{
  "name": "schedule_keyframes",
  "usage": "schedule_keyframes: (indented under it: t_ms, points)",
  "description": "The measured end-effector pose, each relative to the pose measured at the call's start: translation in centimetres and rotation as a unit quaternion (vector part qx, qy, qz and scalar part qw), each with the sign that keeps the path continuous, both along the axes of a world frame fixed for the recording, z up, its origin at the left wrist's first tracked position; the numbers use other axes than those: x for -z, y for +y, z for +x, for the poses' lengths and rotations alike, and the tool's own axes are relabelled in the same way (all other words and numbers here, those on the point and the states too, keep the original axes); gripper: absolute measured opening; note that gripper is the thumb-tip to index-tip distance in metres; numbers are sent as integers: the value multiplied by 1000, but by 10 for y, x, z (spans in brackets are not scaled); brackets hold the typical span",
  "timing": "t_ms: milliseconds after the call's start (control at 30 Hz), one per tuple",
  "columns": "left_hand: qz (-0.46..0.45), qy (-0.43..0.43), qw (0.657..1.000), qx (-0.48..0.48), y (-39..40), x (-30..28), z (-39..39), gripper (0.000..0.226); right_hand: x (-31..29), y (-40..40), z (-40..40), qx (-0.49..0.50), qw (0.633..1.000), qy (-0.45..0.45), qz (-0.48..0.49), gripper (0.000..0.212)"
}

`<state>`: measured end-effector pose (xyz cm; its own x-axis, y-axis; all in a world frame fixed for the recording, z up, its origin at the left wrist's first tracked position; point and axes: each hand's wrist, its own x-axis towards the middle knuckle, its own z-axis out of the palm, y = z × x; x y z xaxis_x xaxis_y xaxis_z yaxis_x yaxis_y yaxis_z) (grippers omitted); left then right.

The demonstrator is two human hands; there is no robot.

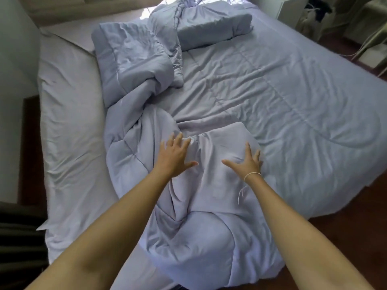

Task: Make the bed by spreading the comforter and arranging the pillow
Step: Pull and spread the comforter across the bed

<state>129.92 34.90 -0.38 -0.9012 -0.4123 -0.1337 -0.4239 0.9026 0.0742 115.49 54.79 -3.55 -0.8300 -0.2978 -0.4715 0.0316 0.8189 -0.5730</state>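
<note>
Left hand: the left hand is spread flat with straight fingers. It presses on a bunched part of the comforter and holds nothing.
Right hand: the right hand is flat and spread too. It rests on the same bump, just beside the left one.
Comforter: the blue comforter lies on the bed. The right side looks mostly flat. The left and near parts are lumpy and folded over.
Bare part: the left strip of the bed has no cover on it yet.
Pillow: the pillow sits far away at the top, on the comforter, a bit crooked.
How far: I think about half done. The lumps need pulling out, and the pillow still needs fixing.
</note>
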Motion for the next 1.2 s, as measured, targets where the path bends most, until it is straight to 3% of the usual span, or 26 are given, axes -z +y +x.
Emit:
schedule_keyframes:
  t_ms: [67,133,233,400,600,667,833,1000,1100,1200]
  points:
    - [11,-78,997,-27,-10,16,-10,85,25,-7,-1,4,1000,-17,15,123]
    - [33,-108,993,-45,-13,25,-6,71,39,-11,6,-6,1000,24,15,120]
    - [83,-73,992,-57,-13,28,25,59,38,-15,27,5,997,66,-43,108]
    - [177,62,981,-54,-16,4,106,85,7,-26,71,-69,994,21,-81,104]
    - [100,36,993,-44,-23,-55,204,86,-26,-53,142,-195,981,8,2,63]
    - [81,2,996,-36,-35,-75,242,81,-31,-69,176,-217,976,-1,19,55]
    - [68,-108,991,-35,-65,-97,341,57,-32,-109,283,-264,962,-32,-63,52]
    - [124,-295,943,-86,-75,-69,440,28,-8,-133,391,-327,943,-49,-34,47]
    - [168,-392,902,-70,-73,-50,485,34,4,-129,447,-374,927,-21,4,49]
    - [204,-417,883,-66,-79,-50,509,46,1,-123,480,-411,910,-12,51,52]
